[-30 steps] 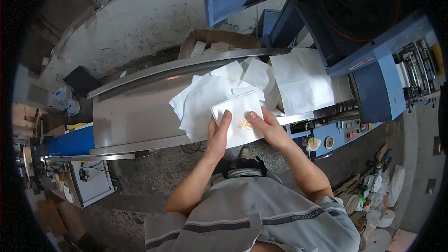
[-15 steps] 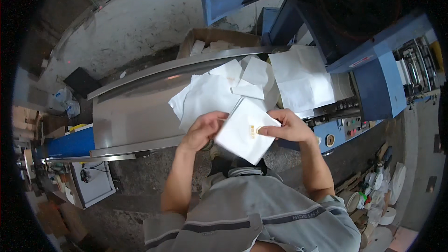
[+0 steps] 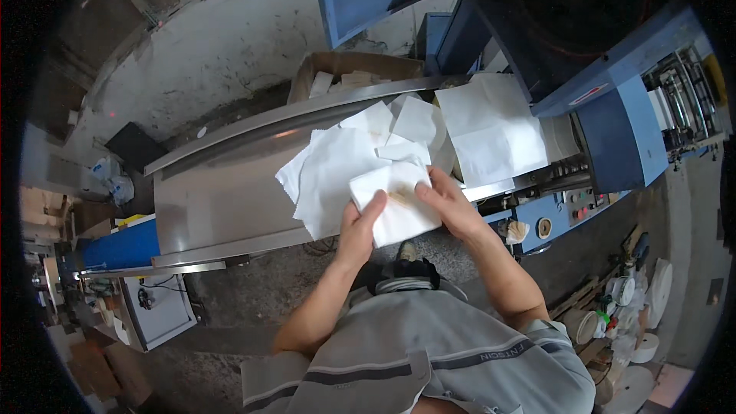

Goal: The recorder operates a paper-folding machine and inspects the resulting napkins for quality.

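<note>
Between my two hands is a stack of folded white paper napkins (image 3: pixel 399 218), with a blurred gold-coloured print on its top face. My left hand (image 3: pixel 359 231) grips the near left side, thumb lying on top. At the far right side my right hand (image 3: pixel 451 203) holds the same stack, its thumb pressing near the print. The fingers under the stack are hidden. Just beyond it, loose white sheets with jagged edges (image 3: pixel 330 172) lie on the metal table (image 3: pixel 222 192), along with more folded white pieces (image 3: pixel 418 124).
A blue machine (image 3: pixel 621 134) with buttons and rollers stands at the right, white sheets (image 3: pixel 491 126) spread at its outlet. Behind the table sits a cardboard box (image 3: pixel 307 77) of white pieces. Rolls and bags (image 3: pixel 621 314) lie on the floor at the lower right.
My left hand has come in from beside the stack and now grips it, thumb on top. The stack has turned and tipped, and my right hand has shifted slightly left.
</note>
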A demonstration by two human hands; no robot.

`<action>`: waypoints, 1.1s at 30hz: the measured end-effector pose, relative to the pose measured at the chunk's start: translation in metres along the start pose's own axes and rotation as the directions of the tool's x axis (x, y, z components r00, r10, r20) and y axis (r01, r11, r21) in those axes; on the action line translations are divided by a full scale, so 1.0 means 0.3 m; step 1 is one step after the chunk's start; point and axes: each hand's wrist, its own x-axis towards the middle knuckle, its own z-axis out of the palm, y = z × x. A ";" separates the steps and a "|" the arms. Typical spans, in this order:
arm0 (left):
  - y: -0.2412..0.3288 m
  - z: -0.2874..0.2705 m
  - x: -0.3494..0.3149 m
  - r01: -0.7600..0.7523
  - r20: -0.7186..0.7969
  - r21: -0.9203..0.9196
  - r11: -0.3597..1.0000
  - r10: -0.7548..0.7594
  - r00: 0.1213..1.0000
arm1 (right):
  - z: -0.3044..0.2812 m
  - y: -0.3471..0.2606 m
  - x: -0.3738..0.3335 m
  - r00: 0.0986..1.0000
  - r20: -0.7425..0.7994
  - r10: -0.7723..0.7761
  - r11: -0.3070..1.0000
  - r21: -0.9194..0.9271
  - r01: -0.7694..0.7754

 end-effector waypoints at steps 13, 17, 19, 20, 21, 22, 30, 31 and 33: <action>0.169 -0.068 0.035 -0.013 0.470 0.447 0.894 -0.223 0.854 | -0.074 -0.143 -0.036 0.988 0.128 0.088 0.990 -0.117 -0.073; 0.162 -0.049 0.027 -0.110 0.352 0.315 0.943 -0.008 0.936 | -0.049 -0.071 -0.049 0.981 0.191 0.038 0.998 0.044 -0.048; 0.163 -0.045 0.020 -0.097 0.332 0.327 0.940 -0.018 0.943 | -0.040 -0.069 -0.047 0.976 0.209 0.062 0.997 -0.055 -0.052; 0.163 -0.046 0.014 -0.094 0.328 0.328 0.940 -0.020 0.944 | -0.035 -0.075 -0.050 0.975 0.211 0.064 0.997 -0.053 -0.054; 0.163 -0.047 0.005 -0.126 0.345 0.349 0.929 -0.002 0.939 | -0.033 -0.080 -0.055 0.977 0.203 0.063 0.997 -0.044 -0.055; 0.168 -0.043 0.000 -0.160 0.365 0.368 0.916 0.016 0.931 | -0.035 -0.086 -0.057 0.979 0.193 0.061 0.998 -0.038 -0.054; 0.213 0.017 -0.052 -0.221 0.363 0.498 0.839 0.029 0.931 | -0.024 -0.092 -0.078 0.989 0.147 -0.016 1.000 -0.016 0.018; 0.209 0.017 -0.053 -0.198 0.335 0.497 0.845 0.023 0.942 | -0.030 -0.083 -0.076 0.990 0.142 -0.023 0.999 -0.041 0.029; 0.214 0.014 -0.052 -0.247 0.445 0.430 0.868 0.034 0.895 | -0.049 -0.071 -0.078 0.978 0.164 -0.126 0.992 0.014 0.126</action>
